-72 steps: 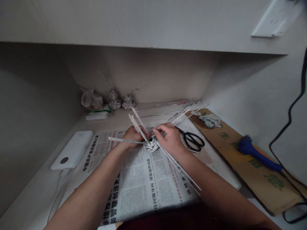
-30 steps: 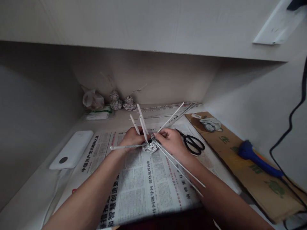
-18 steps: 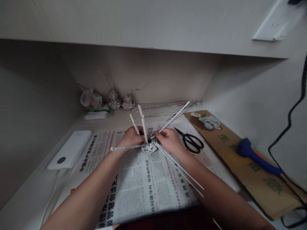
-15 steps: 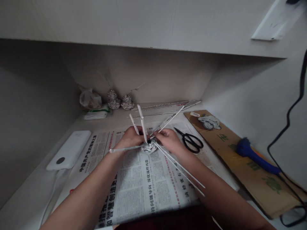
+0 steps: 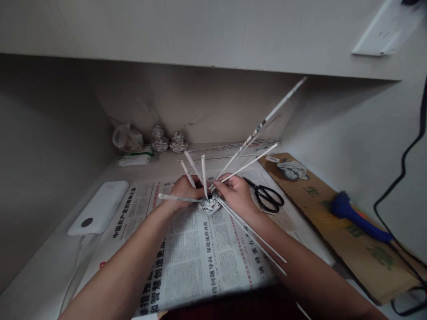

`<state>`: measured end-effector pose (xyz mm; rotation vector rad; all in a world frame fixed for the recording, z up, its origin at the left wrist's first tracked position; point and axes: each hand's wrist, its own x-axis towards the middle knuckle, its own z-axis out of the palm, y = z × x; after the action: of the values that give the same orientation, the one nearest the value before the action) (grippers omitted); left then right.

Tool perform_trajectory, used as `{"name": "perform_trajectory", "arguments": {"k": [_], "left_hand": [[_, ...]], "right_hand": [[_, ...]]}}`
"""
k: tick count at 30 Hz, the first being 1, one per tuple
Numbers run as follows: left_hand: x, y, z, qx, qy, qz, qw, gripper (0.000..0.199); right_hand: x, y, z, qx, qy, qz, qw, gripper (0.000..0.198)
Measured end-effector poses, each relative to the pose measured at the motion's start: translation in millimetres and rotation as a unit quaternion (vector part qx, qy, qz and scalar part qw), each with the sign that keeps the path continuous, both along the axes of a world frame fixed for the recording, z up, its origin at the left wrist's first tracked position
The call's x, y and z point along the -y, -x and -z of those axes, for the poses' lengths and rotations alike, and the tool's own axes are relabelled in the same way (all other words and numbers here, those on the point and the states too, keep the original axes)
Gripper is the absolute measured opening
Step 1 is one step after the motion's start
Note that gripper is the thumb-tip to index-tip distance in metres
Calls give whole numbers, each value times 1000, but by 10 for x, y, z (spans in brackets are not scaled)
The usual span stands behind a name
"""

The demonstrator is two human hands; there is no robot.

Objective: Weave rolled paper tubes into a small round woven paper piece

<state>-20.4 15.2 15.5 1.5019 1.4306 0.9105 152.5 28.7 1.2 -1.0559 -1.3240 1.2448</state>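
Observation:
A small round weave of rolled newspaper (image 5: 209,206) sits between my hands above the spread newspaper (image 5: 190,253). Several paper sticks poke out of it in different directions. My left hand (image 5: 187,189) is closed on the far left side of the weave, its fingertips partly hidden behind upright sticks. Pinched between the thumb and fingers of my right hand (image 5: 233,190) is a paper stick (image 5: 250,162) at the weave's right edge. A longer printed stick (image 5: 263,122) rises to the upper right from the same spot. Two sticks (image 5: 255,239) run under my right wrist towards me.
Black scissors (image 5: 267,198) lie just right of my right hand. A blue glue gun (image 5: 360,218) and crumpled paper (image 5: 292,170) rest on cardboard (image 5: 320,218). At left is a white power bank (image 5: 100,208). Two woven gourds (image 5: 178,142) and loose sticks stand at the back, below an overhanging panel.
The long printed stick has swung up, now reaching high to the upper right. The stick in my right hand points further right. Both hands stay at the weave.

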Motion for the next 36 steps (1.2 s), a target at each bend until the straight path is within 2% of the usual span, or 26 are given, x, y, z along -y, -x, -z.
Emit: {"name": "perform_trajectory", "arguments": {"k": [5,16,20,26,32,36], "left_hand": [[19,-2,-26,9,-33,14,999,22],[24,-71,11,80,-42,-3,996,24],[26,-68,8,74,-46,20,996,20],[10,-35,58,133,-50,84,986,18],[22,0,-7,71,-74,100,990,13],[21,-6,-32,75,-63,95,991,16]], "right_hand": [[-32,-16,-7,-46,72,-62,994,24],[-72,-44,-54,-42,174,-8,984,9],[-74,-47,-79,-47,193,-11,980,7],[-121,-68,17,-69,211,-38,974,15],[-151,-76,48,-91,235,-49,966,12],[-122,-71,0,-86,236,-51,966,6]]}}
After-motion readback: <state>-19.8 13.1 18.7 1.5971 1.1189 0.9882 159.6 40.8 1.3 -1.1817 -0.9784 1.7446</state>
